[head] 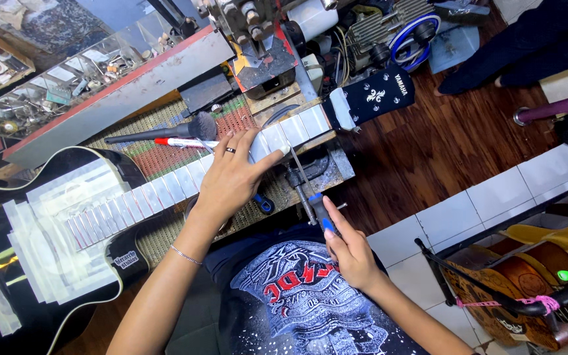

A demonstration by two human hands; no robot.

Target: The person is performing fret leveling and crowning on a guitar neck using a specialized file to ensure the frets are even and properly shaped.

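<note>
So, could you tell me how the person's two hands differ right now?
The left hand lies flat over the taped guitar neck, fingers spread; the right hand pinches a blue-handled file off the neck. The left wears a ring and a bracelet; the right shows neither. Both are bare.

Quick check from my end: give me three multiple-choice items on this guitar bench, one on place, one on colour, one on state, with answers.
1. Where does the left hand rest?
A. on the taped guitar neck
B. on the headstock
C. on the floor

2. What colour is the handle of the tool in the right hand?
A. yellow
B. blue
C. green

3. The brush on the bench is:
A. held
B. lying loose
C. standing upright

Answers: 1 A, fingers spread over the neck; 2 B, blue grip shows above the fingers; 3 B, no hand touches it.
</note>
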